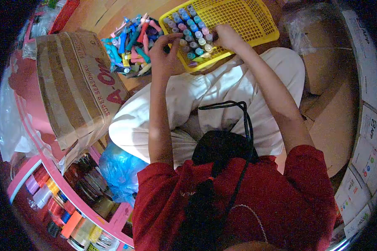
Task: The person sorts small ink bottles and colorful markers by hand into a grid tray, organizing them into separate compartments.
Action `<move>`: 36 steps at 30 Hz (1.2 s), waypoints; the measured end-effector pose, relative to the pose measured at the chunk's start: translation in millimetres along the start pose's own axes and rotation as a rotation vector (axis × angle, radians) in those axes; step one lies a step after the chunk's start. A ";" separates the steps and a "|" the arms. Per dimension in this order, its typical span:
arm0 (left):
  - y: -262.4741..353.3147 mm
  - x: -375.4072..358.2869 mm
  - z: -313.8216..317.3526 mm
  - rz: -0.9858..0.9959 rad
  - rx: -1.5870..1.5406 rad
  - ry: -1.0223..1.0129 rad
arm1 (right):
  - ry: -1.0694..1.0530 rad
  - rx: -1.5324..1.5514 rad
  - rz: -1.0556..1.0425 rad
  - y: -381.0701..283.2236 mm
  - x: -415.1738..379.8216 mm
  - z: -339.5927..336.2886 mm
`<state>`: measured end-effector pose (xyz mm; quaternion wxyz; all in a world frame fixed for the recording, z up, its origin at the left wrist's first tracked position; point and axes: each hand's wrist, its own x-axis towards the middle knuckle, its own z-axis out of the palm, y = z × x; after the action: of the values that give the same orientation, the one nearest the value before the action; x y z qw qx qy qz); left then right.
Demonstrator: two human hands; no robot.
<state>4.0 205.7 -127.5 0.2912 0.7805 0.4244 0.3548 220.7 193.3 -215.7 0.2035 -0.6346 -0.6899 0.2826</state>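
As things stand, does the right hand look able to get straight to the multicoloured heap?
Probably not: the bottles and left hand lie between the right hand and the multicoloured heap.

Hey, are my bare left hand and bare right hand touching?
Apart. In the head view, small multicoloured tubes in the yellow plastic basket show between your bare left hand and bare right hand.

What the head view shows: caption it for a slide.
Left hand and right hand at rows of capped tubes in a yellow basket, a colourful heap alongside.
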 end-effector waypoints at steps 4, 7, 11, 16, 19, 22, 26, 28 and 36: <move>-1.9 -0.7 -4.0 -0.109 -0.027 -0.007 | -0.022 -0.011 0.021 3.4 2.0 2.1; -5.1 -1.8 -5.7 -0.159 -0.084 -0.015 | -0.022 0.034 0.047 -1.2 2.1 -0.5; -24.1 -4.0 -5.1 -0.026 0.045 -0.011 | -0.027 0.014 0.057 -7.5 -3.5 -8.8; -43.2 1.8 -23.9 -0.190 0.172 0.004 | -0.078 0.003 0.063 -6.5 -1.7 -8.9; -61.2 18.9 -49.6 -0.413 0.349 0.007 | -0.092 -0.015 0.064 -7.1 -1.3 -9.1; -106.3 29.6 -56.3 -0.108 0.543 0.056 | -0.076 -0.014 0.054 1.0 -0.5 -1.1; -121.1 53.6 -36.6 -0.052 0.836 0.035 | -0.040 -0.162 0.017 8.4 -4.8 -1.1; -117.0 61.9 -28.9 -0.137 0.916 0.013 | -0.062 -0.192 0.045 5.2 -10.3 -11.2; -116.3 74.2 -20.3 -0.206 0.979 0.020 | -0.073 -0.149 0.117 9.2 -10.4 -36.1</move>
<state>-36.5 327.9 -180.9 -0.0800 0.7761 0.6189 0.0908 251.9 188.1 -193.5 0.1137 -0.6763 -0.6779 0.2651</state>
